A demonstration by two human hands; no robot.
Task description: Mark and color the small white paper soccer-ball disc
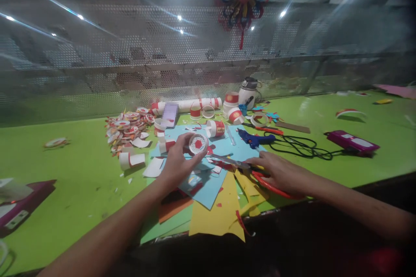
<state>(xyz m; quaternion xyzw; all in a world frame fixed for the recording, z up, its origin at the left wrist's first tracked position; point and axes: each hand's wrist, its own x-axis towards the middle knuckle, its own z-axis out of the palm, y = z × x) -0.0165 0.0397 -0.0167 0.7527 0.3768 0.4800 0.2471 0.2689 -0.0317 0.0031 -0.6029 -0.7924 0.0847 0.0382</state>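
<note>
My left hand [177, 162] is closed around a small white paper drum with a red centre [198, 143], holding it above blue paper [208, 186]. My right hand [279, 173] rests on a pair of red-handled scissors [260, 177], fingers through or over the handles; the blades [227, 161] point left toward the drum. Yellow paper sheets [224, 212] lie under and in front of both hands at the table's near edge.
On the green table [74, 181]: a heap of finished paper rings [126, 127], more paper drums [216, 128], a blue glue gun [256, 139] with black cord [302, 147], a white jar [248, 91], purple boxes [352, 142], [19, 205]. A perforated metal screen [130, 52] backs it.
</note>
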